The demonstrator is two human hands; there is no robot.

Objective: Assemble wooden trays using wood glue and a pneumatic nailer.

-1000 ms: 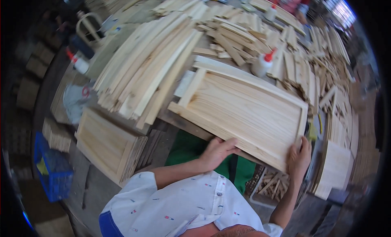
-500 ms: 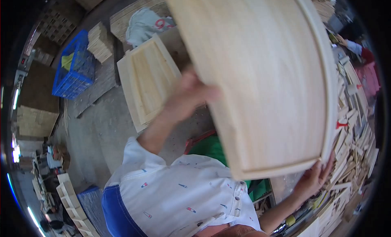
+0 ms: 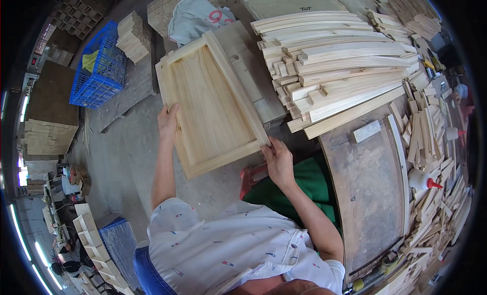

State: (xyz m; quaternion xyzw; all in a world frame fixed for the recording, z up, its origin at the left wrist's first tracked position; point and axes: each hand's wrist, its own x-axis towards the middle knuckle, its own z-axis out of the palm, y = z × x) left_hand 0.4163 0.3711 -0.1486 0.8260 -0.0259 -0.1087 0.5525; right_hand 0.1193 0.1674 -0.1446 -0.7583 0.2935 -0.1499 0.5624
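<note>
Grip of the left hand (image 3: 167, 123) is closed on the left long edge of a framed wooden panel (image 3: 215, 105); grip of the right hand (image 3: 279, 163) is closed on the near right corner of the same panel. Panel position: in front of the body, between both hands, raised rim facing up, far end angled toward the left. At its far left corner a wooden edge (image 3: 160, 72) protrudes from below; whether the panel rests on that edge cannot be determined. Behind the hands is a white shirt (image 3: 223, 244) with small printed figures. Beside the right forearm hangs a green cloth (image 3: 309, 188), adjacent to part of a red frame (image 3: 249, 179). To the right of the cloth is the table (image 3: 362, 193), carrying a small pale block (image 3: 366, 131). Along its right side, a white bottle (image 3: 418, 179) with a red tip is located next to loose short strips (image 3: 428, 234). Farther forward, long wood strips (image 3: 350, 56) lie in layers, roughly parallel. Beyond the panel is a grey bag (image 3: 198, 21). Left of the bag are a stack of wood pieces (image 3: 133, 37) and a blue crate (image 3: 96, 89) containing a yellow cloth (image 3: 89, 60).
</note>
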